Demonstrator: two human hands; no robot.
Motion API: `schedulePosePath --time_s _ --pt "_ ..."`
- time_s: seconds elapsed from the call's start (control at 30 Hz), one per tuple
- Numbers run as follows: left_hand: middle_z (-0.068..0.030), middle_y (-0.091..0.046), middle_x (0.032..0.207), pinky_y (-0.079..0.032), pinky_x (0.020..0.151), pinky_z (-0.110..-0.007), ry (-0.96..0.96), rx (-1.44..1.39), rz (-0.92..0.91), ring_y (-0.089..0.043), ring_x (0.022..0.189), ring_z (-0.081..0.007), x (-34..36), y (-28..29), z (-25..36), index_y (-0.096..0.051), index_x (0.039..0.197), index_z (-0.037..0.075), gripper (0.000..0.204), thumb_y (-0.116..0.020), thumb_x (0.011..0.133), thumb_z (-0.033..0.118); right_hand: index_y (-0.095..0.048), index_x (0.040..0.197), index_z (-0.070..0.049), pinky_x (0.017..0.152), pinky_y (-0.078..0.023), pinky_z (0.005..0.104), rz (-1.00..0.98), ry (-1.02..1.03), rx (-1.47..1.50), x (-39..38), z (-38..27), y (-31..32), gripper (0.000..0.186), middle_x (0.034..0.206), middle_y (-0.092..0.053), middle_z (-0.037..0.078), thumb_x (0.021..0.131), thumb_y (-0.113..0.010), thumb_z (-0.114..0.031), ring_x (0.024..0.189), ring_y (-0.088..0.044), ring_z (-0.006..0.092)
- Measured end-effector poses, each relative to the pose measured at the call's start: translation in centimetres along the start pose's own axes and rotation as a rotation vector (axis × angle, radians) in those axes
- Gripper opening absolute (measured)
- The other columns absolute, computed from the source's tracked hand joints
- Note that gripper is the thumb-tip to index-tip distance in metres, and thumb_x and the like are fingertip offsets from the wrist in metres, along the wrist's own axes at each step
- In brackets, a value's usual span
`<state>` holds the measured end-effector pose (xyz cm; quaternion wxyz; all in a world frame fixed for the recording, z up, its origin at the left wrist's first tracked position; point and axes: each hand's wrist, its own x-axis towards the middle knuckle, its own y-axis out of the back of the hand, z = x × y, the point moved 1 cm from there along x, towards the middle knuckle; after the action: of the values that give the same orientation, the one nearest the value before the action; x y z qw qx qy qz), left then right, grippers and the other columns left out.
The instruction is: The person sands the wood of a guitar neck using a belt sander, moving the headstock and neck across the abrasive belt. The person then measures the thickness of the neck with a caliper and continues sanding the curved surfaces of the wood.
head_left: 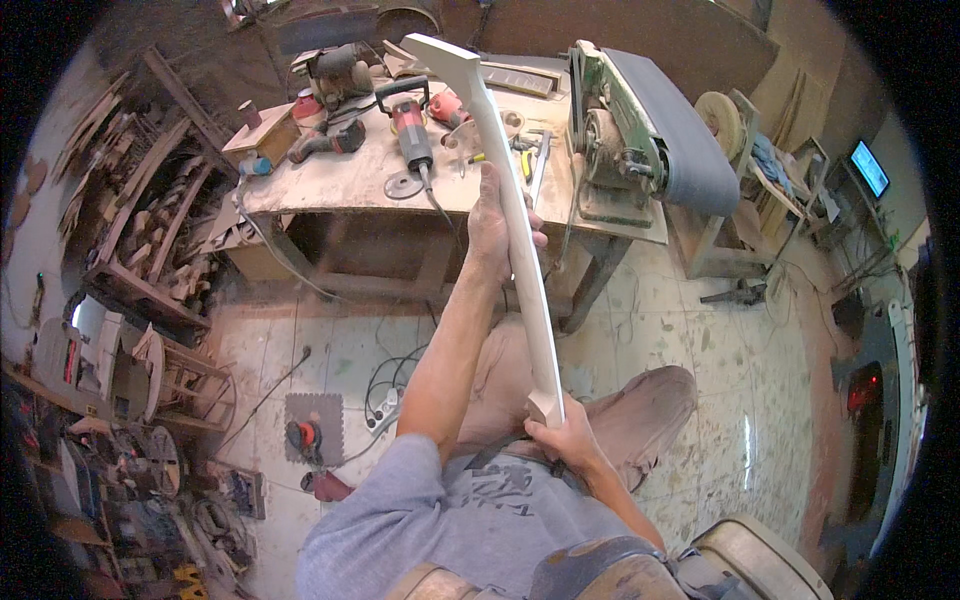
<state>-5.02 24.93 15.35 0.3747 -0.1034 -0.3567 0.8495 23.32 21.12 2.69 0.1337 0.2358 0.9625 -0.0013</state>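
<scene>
A long pale wooden guitar neck [533, 310] stretches away from my body, its angled headstock over the workbench [350, 190] and its heel near my waist. Around the middle of the shaft, my left hand [492, 225] is closed, thumb on the left side and fingertips showing on the right. My right hand [567, 437] grips the near end at the heel. On the bench beyond lie a red-and-black power tool [410, 130] with a loop handle, a round disc [404, 186], a cordless tool [330, 142] and a caliper [541, 165].
A large belt sander [660, 120] occupies the bench's right end. Wood offcuts [150, 210] fill a rack at the left. On the tiled floor sit an orange-and-black sander [303, 436] on a grey mat and a power strip [385, 412] with cords. A lit screen [870, 168] hangs far right.
</scene>
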Motion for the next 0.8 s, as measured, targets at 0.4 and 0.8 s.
schedulePosePath --time_s 0.4,0.8 --pt "-0.0015 -0.048 0.069 -0.049 0.043 -0.026 0.038 -0.286 -0.348 -0.053 0.052 -0.0125 -0.3 2.7 -1.5 -0.052 0.090 0.012 0.052 -0.046 0.101 0.063 -0.047 0.147 0.003 0.088 -0.052 0.0330 0.237 0.406 -0.329 1.2 0.8 -1.0 0.080 0.102 -0.067 0.010 0.075 -0.078 -0.015 0.093 -0.063 0.0176" --pt "0.0023 -0.035 0.060 -0.030 0.048 -0.028 -0.124 -0.205 0.055 -0.030 0.054 -0.0105 -7.3 10.9 -0.4 -0.043 0.066 0.014 0.034 -0.066 0.091 0.014 -0.053 0.144 -0.003 0.102 -0.047 0.0328 -0.337 0.128 -0.326 2.5 -1.9 8.8 0.077 0.128 -0.069 0.013 0.069 -0.071 -0.008 0.113 -0.064 0.0196"
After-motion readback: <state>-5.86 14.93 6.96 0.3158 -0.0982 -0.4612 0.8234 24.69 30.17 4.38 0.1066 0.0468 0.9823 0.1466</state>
